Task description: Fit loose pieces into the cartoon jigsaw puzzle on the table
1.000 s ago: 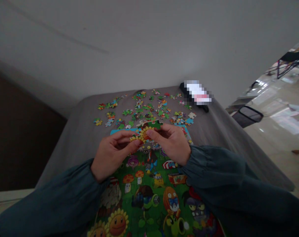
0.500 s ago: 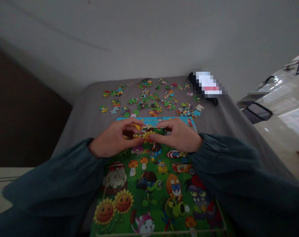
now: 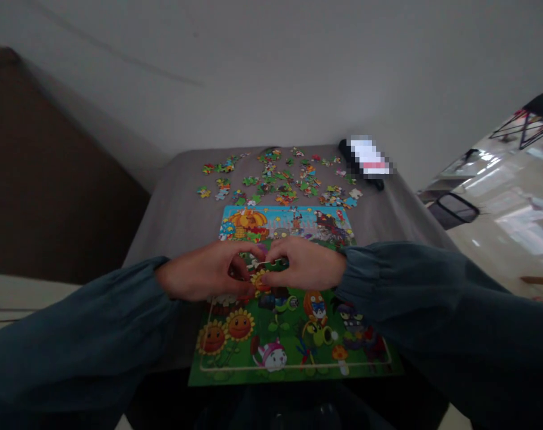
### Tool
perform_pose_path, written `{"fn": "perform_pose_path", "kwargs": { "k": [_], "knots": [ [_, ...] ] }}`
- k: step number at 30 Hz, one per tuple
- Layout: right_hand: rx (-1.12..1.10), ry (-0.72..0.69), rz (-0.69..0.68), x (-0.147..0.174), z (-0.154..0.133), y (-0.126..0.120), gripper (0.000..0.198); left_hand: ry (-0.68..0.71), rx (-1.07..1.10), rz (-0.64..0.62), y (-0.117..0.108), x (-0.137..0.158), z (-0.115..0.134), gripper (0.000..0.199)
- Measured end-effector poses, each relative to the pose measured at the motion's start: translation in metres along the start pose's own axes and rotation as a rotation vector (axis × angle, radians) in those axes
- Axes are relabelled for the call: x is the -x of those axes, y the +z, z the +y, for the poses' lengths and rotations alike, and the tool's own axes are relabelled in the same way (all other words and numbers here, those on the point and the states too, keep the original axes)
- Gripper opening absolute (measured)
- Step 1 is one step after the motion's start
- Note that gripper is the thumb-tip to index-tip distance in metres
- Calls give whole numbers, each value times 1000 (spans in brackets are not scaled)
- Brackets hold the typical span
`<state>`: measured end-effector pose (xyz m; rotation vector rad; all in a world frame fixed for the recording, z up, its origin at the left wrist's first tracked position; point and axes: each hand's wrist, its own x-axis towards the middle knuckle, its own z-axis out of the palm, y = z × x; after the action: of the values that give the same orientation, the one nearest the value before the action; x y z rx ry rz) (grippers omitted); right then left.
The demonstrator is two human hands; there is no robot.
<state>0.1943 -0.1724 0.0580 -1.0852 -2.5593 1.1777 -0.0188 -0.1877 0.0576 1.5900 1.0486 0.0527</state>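
Between my two hands is a small joined cluster of jigsaw puzzle pieces with a sunflower face on it. My right hand pinches it from the right with thumb and fingers. My left hand is curled around its left side, thumb and fingertips at its edge. Both hands are over the middle of the puzzle board, a green and blue picture with cartoon plants, a pumpkin and a cat within a pale frame line. My hands cover part of the picture.
Many loose jigsaw pieces lie scattered beyond the board on the grey cloth-covered surface. At its back right corner rests a dark object with a blurred bright screen. A pale wall stands behind; a shiny floor shows at right.
My hands and the piece cluster have moved nearer to me over the board, uncovering its blue top part with the pumpkin. The camera view has shifted, and the board's near edge now shows.
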Motion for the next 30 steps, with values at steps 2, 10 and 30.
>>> {"fn": "perform_pose_path", "kwargs": {
  "k": [2,10,30],
  "knots": [
    [-7,22,-72,0,-8,8,22,-27,0,-29,4,10,-1,49],
    [102,34,-237,-7,-33,32,24,-52,-8,-16,18,34,-12,45],
    [289,-51,-123,2,-41,39,30,56,-527,264,18,64,-16,57]
  ]
}}
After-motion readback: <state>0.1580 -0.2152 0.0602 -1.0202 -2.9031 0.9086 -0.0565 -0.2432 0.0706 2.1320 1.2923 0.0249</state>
